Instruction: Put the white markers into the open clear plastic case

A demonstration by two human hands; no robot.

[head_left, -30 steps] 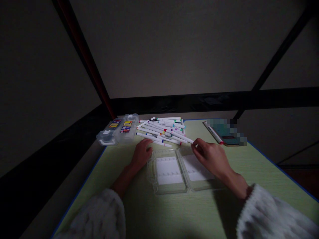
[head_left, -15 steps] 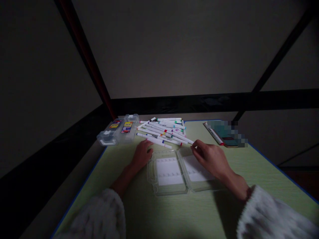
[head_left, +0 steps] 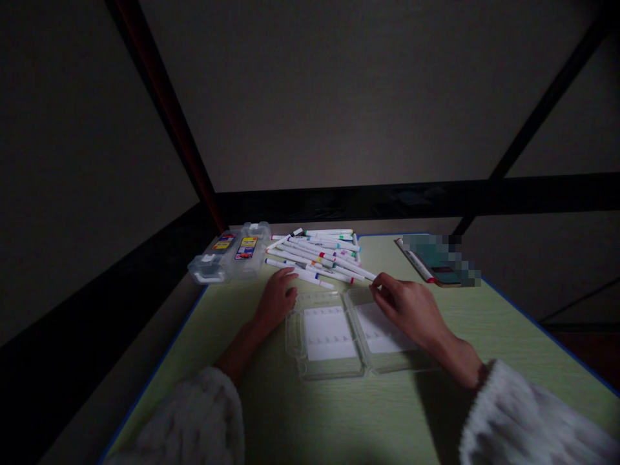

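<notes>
My right hand [head_left: 405,309] is closed in a pinch on the near end of a white marker [head_left: 356,268], whose other end lies among the pile of markers [head_left: 314,248]. To the left, my left hand [head_left: 277,300] rests low over the table with its fingers stretched out and its thumb apart. Its fingertips touch the near markers at the pile's front left edge. Between my hands a clear plastic case [head_left: 334,369] lies unfolded flat, with white ridged inserts [head_left: 330,332] in both halves. My right hand covers part of the right half.
Two clear carrying cases with labels [head_left: 247,248] lie at the back left of the table [head_left: 339,423]. A red-ended marker [head_left: 416,261] lies at the right beside a green, partly pixelated flat object [head_left: 438,258]. A wall stands behind the table.
The fingers of my left hand have shifted slightly over the near markers. My right hand and the unfolded case stay where they were.
</notes>
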